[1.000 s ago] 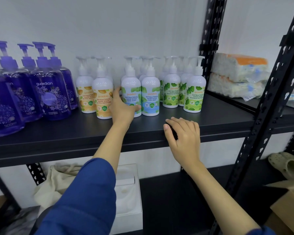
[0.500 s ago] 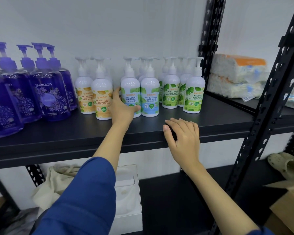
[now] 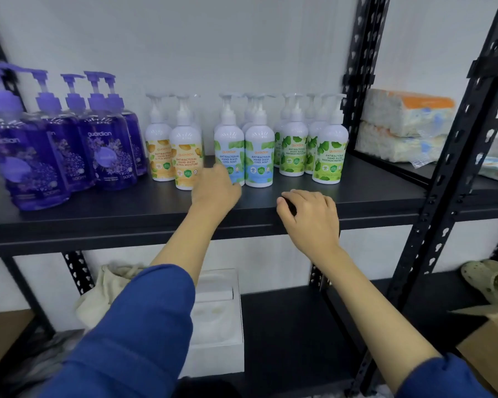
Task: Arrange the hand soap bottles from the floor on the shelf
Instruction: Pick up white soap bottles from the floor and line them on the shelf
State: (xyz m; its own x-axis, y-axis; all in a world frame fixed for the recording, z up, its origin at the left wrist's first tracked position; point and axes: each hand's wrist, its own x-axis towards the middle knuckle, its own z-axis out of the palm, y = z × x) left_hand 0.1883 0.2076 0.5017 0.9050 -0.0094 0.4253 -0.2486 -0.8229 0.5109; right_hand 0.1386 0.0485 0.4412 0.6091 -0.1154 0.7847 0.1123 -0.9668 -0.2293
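Note:
White pump bottles of hand soap stand in rows on the black shelf (image 3: 371,196): orange-label ones (image 3: 186,156), blue-label cool mint ones (image 3: 259,156) and green-label ones (image 3: 329,156). My left hand (image 3: 216,191) is low in front of the left cool mint bottle (image 3: 229,145), and its fingertips touch the bottle's lower left side. The hand is blurred and no thumb shows across the label. My right hand (image 3: 308,216) holds the shelf's front edge, with fingers bent on top and the thumb at the lip.
Several large purple pump bottles (image 3: 104,150) crowd the shelf's left end. Black perforated uprights (image 3: 357,81) bound the bay, with tissue packs (image 3: 406,124) beyond. Below are a white box (image 3: 216,317), a cloth bag (image 3: 110,288), a cardboard box (image 3: 489,340) and a sandal (image 3: 489,280).
My left hand has drawn back slightly from the cool mint bottle, and its thumb no longer lies across the front. The right hand and the bottles have stayed put.

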